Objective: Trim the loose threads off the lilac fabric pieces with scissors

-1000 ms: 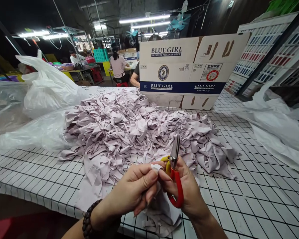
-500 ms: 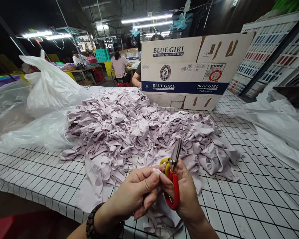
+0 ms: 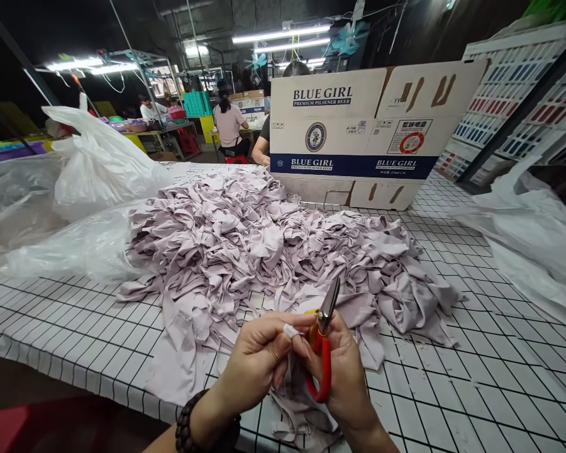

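Observation:
My left hand (image 3: 255, 358) pinches a light mauve fabric piece (image 3: 304, 409) between thumb and fingers, and a small white end of it (image 3: 291, 330) pokes out at the fingertips. My right hand (image 3: 346, 371) holds scissors (image 3: 326, 368) with red and yellow handles, their blades tilted up and away from me. The right fingertips meet the left ones at the white end. The rest of the piece hangs below my hands over the table. Just beyond them spreads a large heap of similar mauve fabric pieces (image 3: 231, 239).
The table has a white cloth with a black grid (image 3: 453, 384). Behind the heap stands a Blue Girl beer carton (image 3: 339, 138). Plastic bags lie at left (image 3: 99, 163) and right (image 3: 538, 233). A person's arm (image 3: 261, 148) shows beside the carton; others sit farther back.
The scissors and my right hand have shifted slightly left and down. More of the white end now shows between my fingertips. The heap and carton stay as they were.

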The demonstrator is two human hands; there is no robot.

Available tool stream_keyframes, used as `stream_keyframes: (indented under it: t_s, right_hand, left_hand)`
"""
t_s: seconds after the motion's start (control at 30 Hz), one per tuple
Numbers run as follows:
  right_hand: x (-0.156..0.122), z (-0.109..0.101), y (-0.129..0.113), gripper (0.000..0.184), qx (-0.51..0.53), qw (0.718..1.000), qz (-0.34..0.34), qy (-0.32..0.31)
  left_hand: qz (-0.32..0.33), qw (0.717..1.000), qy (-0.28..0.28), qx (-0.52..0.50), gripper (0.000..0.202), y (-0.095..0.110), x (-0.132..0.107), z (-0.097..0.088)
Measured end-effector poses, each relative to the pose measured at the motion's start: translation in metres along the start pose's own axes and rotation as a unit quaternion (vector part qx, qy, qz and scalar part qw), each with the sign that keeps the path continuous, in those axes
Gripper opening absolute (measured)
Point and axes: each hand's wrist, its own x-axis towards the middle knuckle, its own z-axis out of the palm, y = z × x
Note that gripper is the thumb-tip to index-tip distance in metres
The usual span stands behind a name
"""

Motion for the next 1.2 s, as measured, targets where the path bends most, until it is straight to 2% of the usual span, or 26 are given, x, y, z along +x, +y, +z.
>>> stream_keyframes:
  t_s: [0.1, 0.17, 0.23, 0.3, 0.37, 0.43, 0.57, 0.73, 0.9, 1.2]
  right_hand:
    - [-0.004, -0.012, -0.007, 0.045, -0.065, 0.998, 0.006, 0.004]
    - [-0.01, -0.022, -0.017, 0.041, -0.146, 0.989, 0.005, 0.03]
    - [-0.018, -0.031, -0.03, 0.039, -0.255, 0.966, -0.012, 0.047]
    - [-0.027, -0.036, -0.042, 0.037, -0.383, 0.922, -0.041, 0.035]
    - [-0.035, -0.038, -0.051, 0.035, -0.499, 0.863, -0.07, 0.014]
    - [-0.039, -0.037, -0.055, 0.033, -0.572, 0.814, -0.097, 0.005]
    - [-0.042, -0.034, -0.055, 0.026, -0.613, 0.775, -0.153, 0.006]
    - [-0.041, -0.032, -0.056, 0.024, -0.657, 0.731, -0.185, 0.014]
    - [-0.041, -0.03, -0.06, 0.027, -0.683, 0.704, -0.194, 0.015]
    - [-0.039, -0.038, -0.058, 0.022, -0.699, 0.677, -0.23, 0.0]
  left_hand:
    - [-0.019, 0.998, 0.011, -0.057, 0.036, -0.003, -0.001, 0.0]
    - [-0.013, 0.998, 0.028, -0.048, 0.039, -0.005, -0.002, 0.0]
    - [-0.003, 0.999, 0.044, -0.008, 0.039, -0.007, -0.003, -0.001]
    - [0.022, 0.997, 0.052, 0.055, 0.039, -0.009, -0.004, -0.001]
    - [0.054, 0.989, 0.052, 0.125, 0.039, -0.01, -0.006, -0.001]
    - [0.085, 0.978, 0.045, 0.183, 0.04, -0.009, -0.007, -0.001]
    - [0.107, 0.964, 0.019, 0.242, 0.038, -0.006, -0.008, -0.001]
    - [0.102, 0.963, 0.006, 0.249, 0.034, -0.006, -0.009, -0.002]
    - [0.105, 0.962, -0.004, 0.254, 0.034, -0.006, -0.008, -0.003]
    - [0.103, 0.959, -0.027, 0.262, 0.038, -0.002, -0.009, -0.004]
